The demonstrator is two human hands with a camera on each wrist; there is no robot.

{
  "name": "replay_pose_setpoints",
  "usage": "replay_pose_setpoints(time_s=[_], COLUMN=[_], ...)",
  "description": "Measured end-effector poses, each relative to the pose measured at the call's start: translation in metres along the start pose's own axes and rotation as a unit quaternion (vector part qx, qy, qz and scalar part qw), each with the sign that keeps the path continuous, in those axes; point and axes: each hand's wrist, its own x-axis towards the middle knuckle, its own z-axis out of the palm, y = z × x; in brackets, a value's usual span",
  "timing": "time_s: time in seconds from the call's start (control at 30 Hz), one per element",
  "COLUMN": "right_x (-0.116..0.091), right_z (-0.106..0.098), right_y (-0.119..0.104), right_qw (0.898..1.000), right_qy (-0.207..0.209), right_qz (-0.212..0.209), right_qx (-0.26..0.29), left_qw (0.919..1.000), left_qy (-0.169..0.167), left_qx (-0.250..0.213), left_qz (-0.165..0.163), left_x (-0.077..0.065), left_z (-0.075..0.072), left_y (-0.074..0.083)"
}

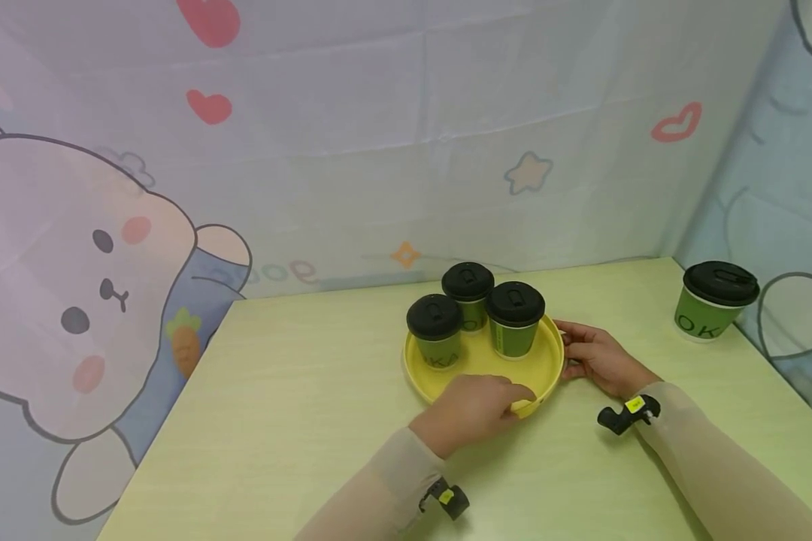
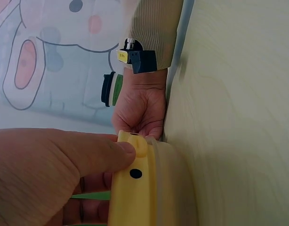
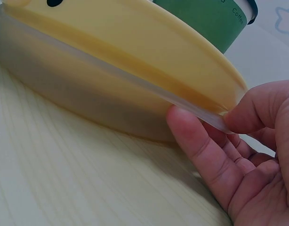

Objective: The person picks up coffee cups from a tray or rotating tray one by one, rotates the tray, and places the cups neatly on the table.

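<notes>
A round yellow tray point(image 1: 477, 364) sits on the table, carrying three green paper coffee cups with black lids: one on the left point(image 1: 438, 347), one at the back point(image 1: 472, 312) and one on the right point(image 1: 514, 338). My left hand point(image 1: 470, 406) grips the tray's front rim, its thumb on a small raised knob in the left wrist view and its fingers inside the rim. At the right side, my right hand point(image 1: 601, 361) pinches the translucent edge point(image 3: 201, 113) of the tray between thumb and fingers.
Another lidded green coffee cup point(image 1: 704, 312) stands near the table's right edge, beyond my right hand. A printed cloth point(image 1: 379, 150) with hearts and a cartoon animal hangs behind the pale table point(image 1: 277, 421).
</notes>
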Motion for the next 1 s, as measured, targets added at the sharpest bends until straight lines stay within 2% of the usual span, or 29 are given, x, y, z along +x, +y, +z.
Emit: replay_pose_setpoints(time_s=[0.23,0.37,0.57,0.7,0.8,0.87,0.93,1.0], right_x=[0.0,0.001,0.001,0.002,0.002,0.002,0.001,0.001], right_z=[-0.001,-0.001,0.0,-0.001,-0.001,-0.002,-0.002,-0.002], right_y=[-0.002,-0.001,0.001,0.002,0.002,0.002,0.002,0.001], right_qw=[1.0,1.0,1.0,1.0,1.0,1.0,1.0,1.0], right_qy=[0.0,0.002,0.002,-0.002,-0.005,-0.008,-0.009,-0.01], right_qz=[0.002,0.002,0.0,-0.004,-0.005,-0.006,-0.007,-0.008], right_qx=[0.0,-0.003,0.005,0.009,0.009,0.009,0.008,0.007], left_qw=[0.9999,0.9997,0.9961,0.9879,0.9766,0.9637,0.9414,0.9081], left_qy=[0.01,0.021,0.068,0.111,0.141,0.169,0.209,0.25], left_qx=[0.007,-0.015,-0.053,-0.096,-0.13,-0.151,-0.181,-0.23], left_qz=[0.01,0.005,-0.018,-0.051,-0.097,-0.141,-0.193,-0.245], left_x=[-0.006,-0.013,-0.035,-0.051,-0.059,-0.063,-0.066,-0.069], left_z=[-0.003,-0.006,-0.009,-0.01,-0.008,-0.005,-0.001,0.001], left_y=[-0.002,-0.009,-0.035,-0.061,-0.084,-0.1,-0.113,-0.122])
